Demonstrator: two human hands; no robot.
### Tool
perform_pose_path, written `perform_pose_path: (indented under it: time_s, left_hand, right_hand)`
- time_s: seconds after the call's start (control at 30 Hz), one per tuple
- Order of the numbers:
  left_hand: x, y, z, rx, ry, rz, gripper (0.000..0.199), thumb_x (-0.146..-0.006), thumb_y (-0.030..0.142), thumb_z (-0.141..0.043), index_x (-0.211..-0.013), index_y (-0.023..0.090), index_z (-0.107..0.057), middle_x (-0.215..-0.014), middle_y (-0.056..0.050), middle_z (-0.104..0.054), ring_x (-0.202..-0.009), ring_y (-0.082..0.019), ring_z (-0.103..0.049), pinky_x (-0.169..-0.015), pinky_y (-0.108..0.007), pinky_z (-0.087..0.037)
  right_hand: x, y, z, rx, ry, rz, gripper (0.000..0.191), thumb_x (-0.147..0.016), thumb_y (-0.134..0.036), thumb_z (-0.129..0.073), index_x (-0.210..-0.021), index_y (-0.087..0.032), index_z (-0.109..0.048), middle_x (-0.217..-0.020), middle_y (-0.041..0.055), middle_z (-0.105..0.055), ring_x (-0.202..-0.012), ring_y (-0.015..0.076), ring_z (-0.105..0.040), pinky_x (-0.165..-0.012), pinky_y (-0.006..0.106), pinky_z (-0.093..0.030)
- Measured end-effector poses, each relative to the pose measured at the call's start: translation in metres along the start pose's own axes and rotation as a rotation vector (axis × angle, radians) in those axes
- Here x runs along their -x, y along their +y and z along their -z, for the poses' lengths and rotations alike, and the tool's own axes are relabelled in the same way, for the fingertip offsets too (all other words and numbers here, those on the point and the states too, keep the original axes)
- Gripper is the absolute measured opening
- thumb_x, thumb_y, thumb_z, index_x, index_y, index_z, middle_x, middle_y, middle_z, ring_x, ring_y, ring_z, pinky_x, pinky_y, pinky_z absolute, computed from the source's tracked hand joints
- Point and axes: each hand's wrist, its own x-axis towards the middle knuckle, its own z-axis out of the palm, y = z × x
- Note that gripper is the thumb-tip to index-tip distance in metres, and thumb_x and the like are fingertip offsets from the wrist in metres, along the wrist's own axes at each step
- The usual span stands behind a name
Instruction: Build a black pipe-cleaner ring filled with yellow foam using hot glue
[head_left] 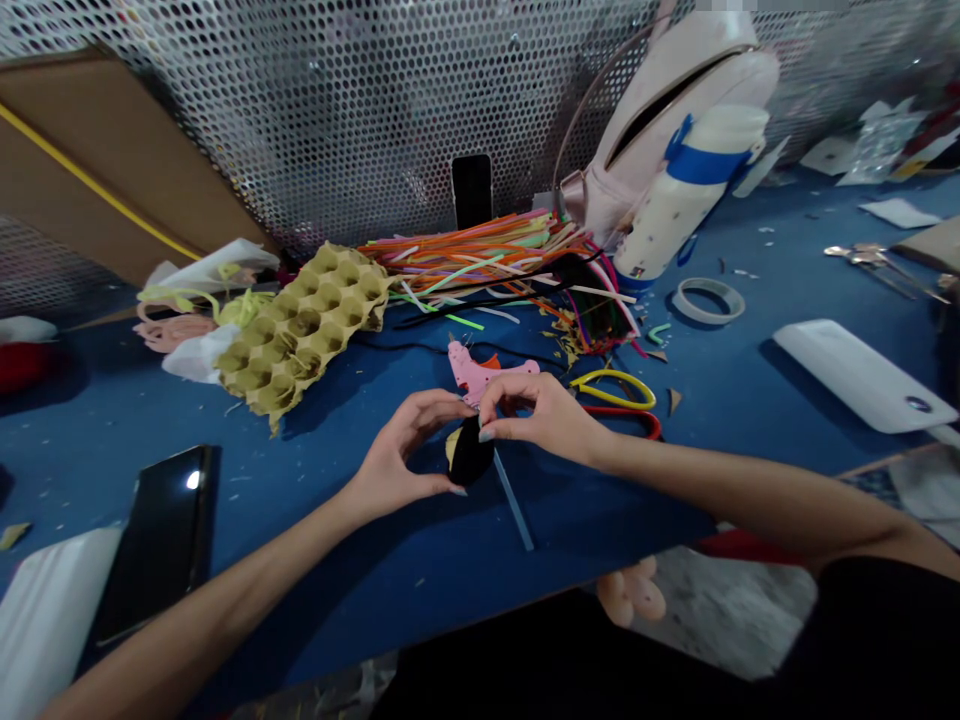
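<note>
I am pinching a small black oval piece (pixel 471 452) between my left hand (pixel 401 450) and my right hand (pixel 544 420). Both hands are half open, and only the fingertips have hold of it, above the blue table (pixel 360 590). A thin blue stick (pixel 514 500) is lying under the piece, but I cannot see well if they are joined. A pink glue gun (pixel 487 372) is lying just beyond my right hand, so a careless move could knock it, or burn me if it is hot. A weak pinch could drop the piece. On the far left, an egg tray (pixel 300 330) is showing empty cups. On the far right, a pale pink bag (pixel 675 110) is standing partly unzipped, with nothing showing inside, behind a white bottle (pixel 690 190).
</note>
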Motion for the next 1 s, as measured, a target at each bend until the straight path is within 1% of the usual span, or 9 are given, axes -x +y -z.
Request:
perform_pose_path:
  time_s: [0.1,0.2,0.3,0.33,0.43,0.57,0.67,0.83,1.0]
  left_hand:
    - [0.000,0.001,-0.003,0.027,0.004,-0.014,0.089,-0.067,0.021,-0.098,-0.143,0.028,-0.051,-0.141,-0.013,-0.068,-0.137,-0.029,-0.064,-0.125,-0.049,-0.045]
    - [0.001,0.004,-0.008,0.019,0.031,-0.036,0.085,-0.069,0.021,-0.098,-0.140,0.027,-0.052,-0.141,-0.014,-0.067,-0.136,-0.028,-0.065,-0.123,-0.048,-0.048]
    - [0.002,0.006,-0.013,0.008,0.089,-0.106,0.085,-0.070,0.023,-0.097,-0.140,0.028,-0.050,-0.139,-0.013,-0.068,-0.134,-0.027,-0.066,-0.121,-0.046,-0.050]
    - [0.003,0.006,-0.013,0.000,0.111,-0.136,0.085,-0.070,0.023,-0.097,-0.140,0.029,-0.049,-0.139,-0.012,-0.069,-0.134,-0.026,-0.067,-0.121,-0.046,-0.050]
    - [0.003,0.008,-0.014,-0.055,0.183,-0.192,0.086,-0.069,0.022,-0.098,-0.139,0.030,-0.047,-0.136,-0.011,-0.070,-0.133,-0.025,-0.067,-0.121,-0.047,-0.049]
    - [0.003,0.012,-0.011,-0.104,0.233,-0.219,0.084,-0.069,0.020,-0.097,-0.136,0.030,-0.047,-0.134,-0.010,-0.072,-0.131,-0.024,-0.068,-0.122,-0.047,-0.048]
    - [0.002,0.013,-0.010,-0.119,0.240,-0.255,0.083,-0.070,0.019,-0.097,-0.135,0.029,-0.046,-0.133,-0.009,-0.071,-0.131,-0.023,-0.068,-0.121,-0.046,-0.049]
    - [0.001,0.012,-0.006,-0.203,0.244,-0.301,0.075,-0.075,0.022,-0.094,-0.135,0.027,-0.049,-0.133,-0.010,-0.069,-0.131,-0.026,-0.067,-0.117,-0.047,-0.052]
    - [0.003,0.008,-0.003,-0.259,0.220,-0.354,0.074,-0.076,0.016,-0.090,-0.138,0.026,-0.051,-0.134,-0.011,-0.068,-0.131,-0.026,-0.066,-0.117,-0.047,-0.053]
  right_hand:
    - [0.002,0.000,-0.002,0.009,0.047,0.087,0.028,-0.086,-0.044,-0.086,-0.080,-0.019,-0.075,-0.082,0.0028,-0.074,-0.079,0.0169,-0.064,-0.073,0.032,-0.050]
    - [0.005,0.001,-0.001,0.174,0.125,0.321,0.019,-0.093,-0.039,-0.080,-0.083,-0.022,-0.078,-0.084,0.0030,-0.076,-0.084,0.0186,-0.067,-0.083,0.036,-0.051]
    - [0.008,0.003,0.003,0.392,0.160,0.576,0.006,-0.096,-0.032,-0.077,-0.097,-0.026,-0.080,-0.091,0.0021,-0.077,-0.085,0.0177,-0.068,-0.083,0.036,-0.051]
    - [0.009,0.004,0.004,0.462,0.164,0.643,0.007,-0.097,-0.030,-0.076,-0.103,-0.028,-0.080,-0.094,0.0017,-0.078,-0.085,0.0175,-0.068,-0.082,0.036,-0.051]
    - [0.011,0.006,0.008,0.654,0.140,0.768,0.024,-0.099,-0.026,-0.073,-0.122,-0.031,-0.076,-0.099,0.0017,-0.078,-0.090,0.0184,-0.067,-0.082,0.035,-0.051]
    - [0.013,0.005,0.008,0.916,0.129,0.831,0.033,-0.100,-0.030,-0.069,-0.133,-0.030,-0.072,-0.100,0.0022,-0.077,-0.090,0.0201,-0.065,-0.081,0.035,-0.051]
    - [0.013,0.003,0.008,1.008,0.128,0.872,0.040,-0.099,-0.028,-0.068,-0.139,-0.027,-0.068,-0.097,0.0021,-0.076,-0.088,0.0206,-0.062,-0.080,0.036,-0.051]
    - [0.013,0.003,0.007,0.986,0.118,0.860,0.046,-0.099,-0.021,-0.061,-0.145,-0.028,-0.064,-0.100,0.0026,-0.075,-0.088,0.0211,-0.063,-0.082,0.037,-0.052]
    - [0.013,0.000,0.004,0.784,0.066,0.777,0.041,-0.102,-0.017,-0.053,-0.141,-0.021,-0.065,-0.102,0.0059,-0.073,-0.093,0.0203,-0.065,-0.084,0.036,-0.053]
